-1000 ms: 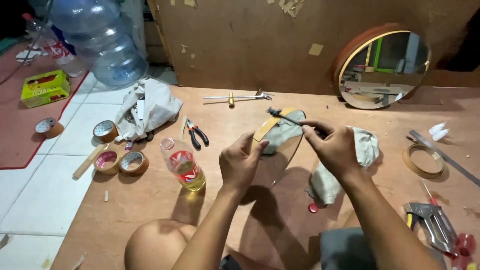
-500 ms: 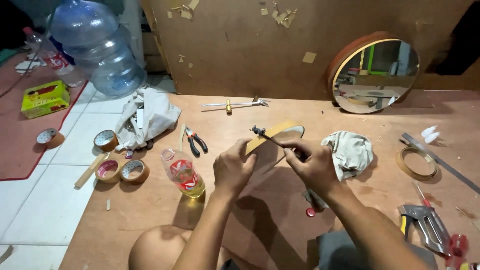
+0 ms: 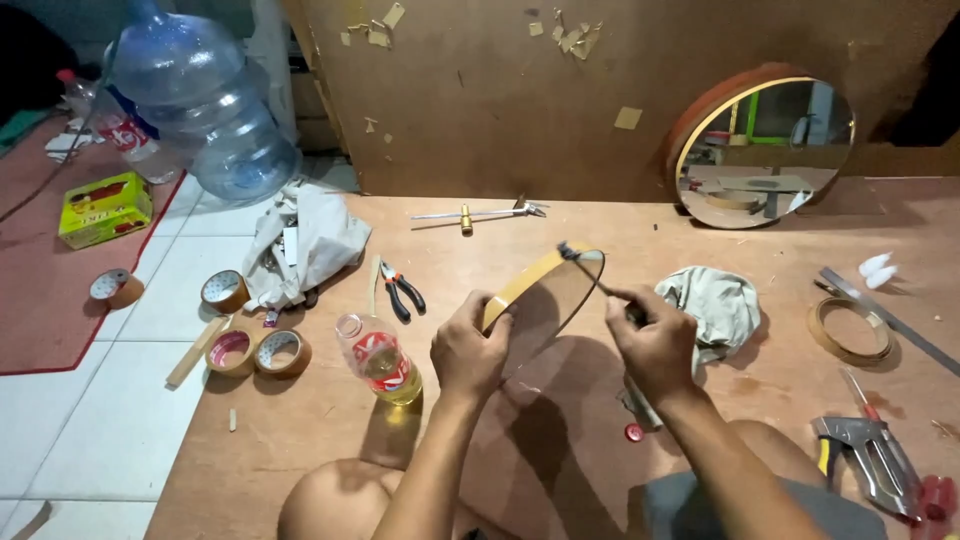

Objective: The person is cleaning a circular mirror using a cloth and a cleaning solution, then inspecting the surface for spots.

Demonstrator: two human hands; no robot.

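My left hand [image 3: 470, 350] grips the near edge of a round framed mirror [image 3: 545, 300] with a tan rim, held tilted above the plywood board [image 3: 300, 440]. My right hand [image 3: 655, 345] pinches a thin dark brush [image 3: 590, 275] whose tip touches the mirror's upper rim. A grey rag [image 3: 720, 305] lies just right of my right hand. An open plastic bottle of yellow liquid [image 3: 380, 360] stands left of my left hand.
A second round mirror [image 3: 765, 150] leans on the back wall. Pliers [image 3: 400, 295], tape rolls [image 3: 255, 350], a crumpled cloth [image 3: 305, 240] and a big water jug [image 3: 200, 100] sit at left. A tape ring [image 3: 848, 330], metal strip [image 3: 885, 315] and staple gun [image 3: 870, 460] lie at right.
Both hands have shifted slightly with the mirror, and the brush tip has moved along the upper rim. The view has drifted a little.
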